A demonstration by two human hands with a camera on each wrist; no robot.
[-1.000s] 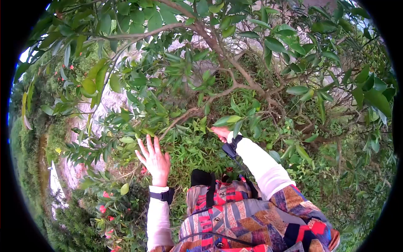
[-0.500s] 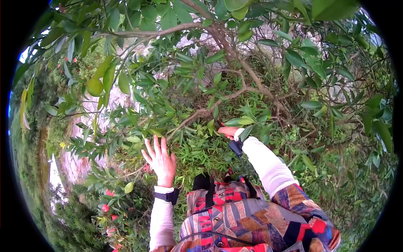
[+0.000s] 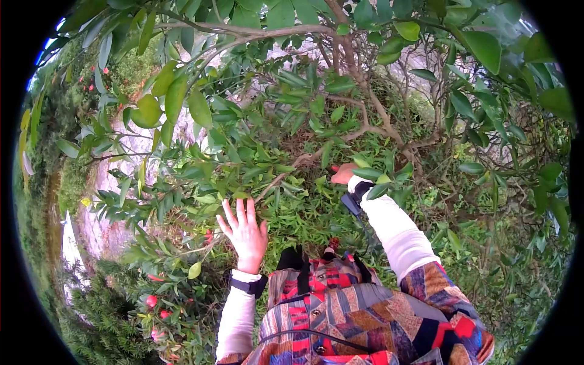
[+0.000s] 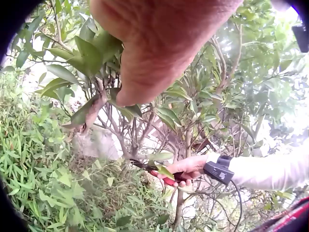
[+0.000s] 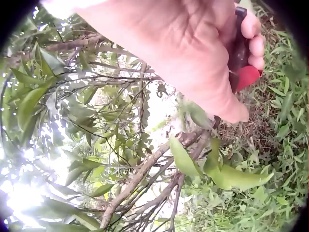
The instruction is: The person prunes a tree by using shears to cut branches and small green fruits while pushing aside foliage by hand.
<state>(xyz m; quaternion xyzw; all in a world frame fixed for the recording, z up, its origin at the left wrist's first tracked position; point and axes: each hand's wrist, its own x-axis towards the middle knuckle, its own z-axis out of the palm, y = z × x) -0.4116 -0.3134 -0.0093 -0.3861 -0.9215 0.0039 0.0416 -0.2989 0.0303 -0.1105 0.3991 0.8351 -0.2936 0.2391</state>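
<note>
My right hand (image 3: 345, 173) grips a pair of pruning shears with red and black handles (image 4: 167, 181). Their dark blades (image 4: 140, 165) point away from the palm, among low leaves, in the left wrist view. From the right wrist, the fingers wrap the handle (image 5: 248, 78), and the blades are hidden behind the hand. To the left, my left hand (image 3: 246, 238) reaches up with its fingers straight and spread, fingertips at the leaves of a low branch (image 3: 277, 182). A green leaf cluster (image 3: 372, 175) overlaps the right wrist.
A forked trunk (image 3: 383, 115) rises beyond the hands, with a long leafy limb (image 3: 261, 30) across the top. Low green plants (image 3: 292, 222) cover the ground. A shrub with red flowers (image 3: 151, 301) stands at lower left. A cable (image 4: 240, 203) hangs from the right wrist camera.
The tree has shifted right in the head view. Both hands have moved right too, the right one also slightly farther forward with the shears. The left fingers remain spread.
</note>
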